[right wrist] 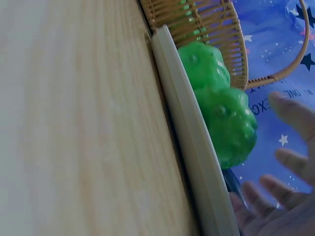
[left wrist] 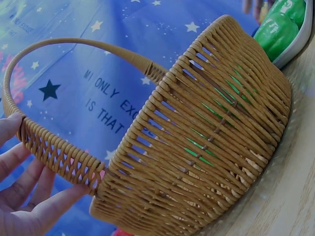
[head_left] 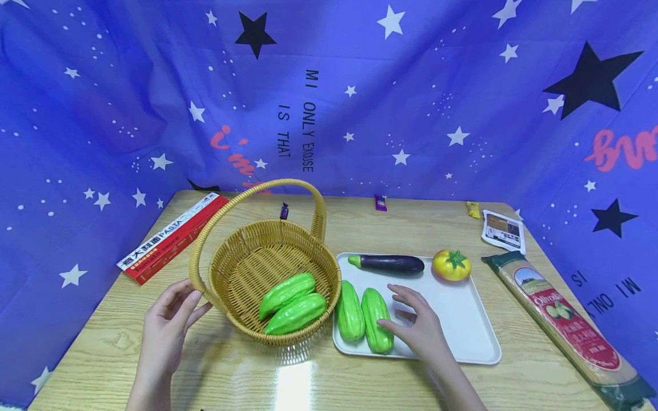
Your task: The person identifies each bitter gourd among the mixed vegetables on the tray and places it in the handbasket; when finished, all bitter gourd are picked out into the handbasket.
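A wicker basket with a tall hoop handle holds two lumpy green gourds. At the base of its handle, my left hand grips with thumb and fingers; the left wrist view has that hand at the woven handle. Two more green gourds lie side by side on a white tray, close to the basket. My right hand hovers over the tray just right of the nearer gourd, fingers spread and bent, holding nothing. In the right wrist view the gourds show end-on beyond the tray edge.
An eggplant and a yellow-red tomato lie on the tray's far side. Right of it are a noodle bag and a white packet. A red pasta box lies left; small wrapped candies sit along the back.
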`<state>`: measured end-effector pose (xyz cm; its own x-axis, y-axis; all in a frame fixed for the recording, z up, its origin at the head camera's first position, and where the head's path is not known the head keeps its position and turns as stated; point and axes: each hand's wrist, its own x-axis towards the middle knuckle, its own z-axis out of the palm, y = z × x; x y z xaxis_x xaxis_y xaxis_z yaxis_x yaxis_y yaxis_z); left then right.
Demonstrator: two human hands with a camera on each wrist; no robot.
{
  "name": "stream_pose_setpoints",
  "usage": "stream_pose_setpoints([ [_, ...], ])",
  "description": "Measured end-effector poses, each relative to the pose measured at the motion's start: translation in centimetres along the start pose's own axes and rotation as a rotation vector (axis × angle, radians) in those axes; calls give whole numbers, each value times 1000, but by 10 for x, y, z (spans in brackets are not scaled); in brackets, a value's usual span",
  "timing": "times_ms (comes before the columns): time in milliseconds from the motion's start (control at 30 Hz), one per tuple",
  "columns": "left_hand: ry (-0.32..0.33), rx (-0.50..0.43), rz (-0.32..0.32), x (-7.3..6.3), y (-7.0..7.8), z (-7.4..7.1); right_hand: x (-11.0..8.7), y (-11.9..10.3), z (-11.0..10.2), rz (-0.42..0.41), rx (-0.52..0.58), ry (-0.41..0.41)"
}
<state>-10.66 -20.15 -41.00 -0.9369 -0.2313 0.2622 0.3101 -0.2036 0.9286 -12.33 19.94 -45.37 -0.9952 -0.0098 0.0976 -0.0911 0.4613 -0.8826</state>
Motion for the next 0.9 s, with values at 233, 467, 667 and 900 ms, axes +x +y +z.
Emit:
stream_pose_setpoints([
  [233,-4,-11,12,0,0,0,-2,1,7,110,-111,-88],
  [467,10,-2,6,0,0,0,-4,-3,8,163,-94,-123],
  [667,24,10,-9,0,0,0,-5,-4,6,148,-47,-133],
  [900,25,17,-16,-1,1,1,-4,-5,1,167,-9,-137],
])
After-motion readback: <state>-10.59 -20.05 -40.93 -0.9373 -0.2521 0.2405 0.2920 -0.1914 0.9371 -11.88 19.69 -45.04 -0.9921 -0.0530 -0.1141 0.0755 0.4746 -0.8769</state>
